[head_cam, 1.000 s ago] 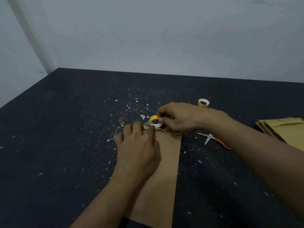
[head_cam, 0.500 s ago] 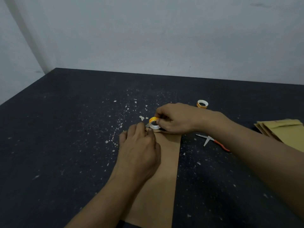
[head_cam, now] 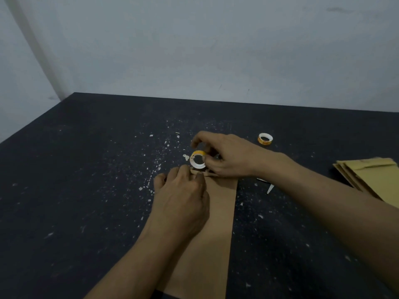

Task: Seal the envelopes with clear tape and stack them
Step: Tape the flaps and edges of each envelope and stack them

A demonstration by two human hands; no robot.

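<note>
Now, sealing looks only begun: the long brown paper envelope (head_cam: 216, 223) lies flat on the dark speckled table (head_cam: 86, 190). The left hand (head_cam: 181, 199) presses close-set fingertips on its far flap, and just beyond, the right hand (head_cam: 226, 156) pinches the small yellow-and-white tape roll (head_cam: 197, 161). Off right sits the tan envelope pile (head_cam: 375, 180), sealed or not, can't tell.

Right hand (head_cam: 228, 156) pinches tape roll (head_cam: 198, 153); left hand (head_cam: 181, 199) presses envelope (head_cam: 218, 223).

A brown envelope (head_cam: 218, 212) lies flat. A yellow tape roll (head_cam: 198, 159) stands at its far end. More envelopes (head_cam: 375, 180) lie stacked rightward.
</note>
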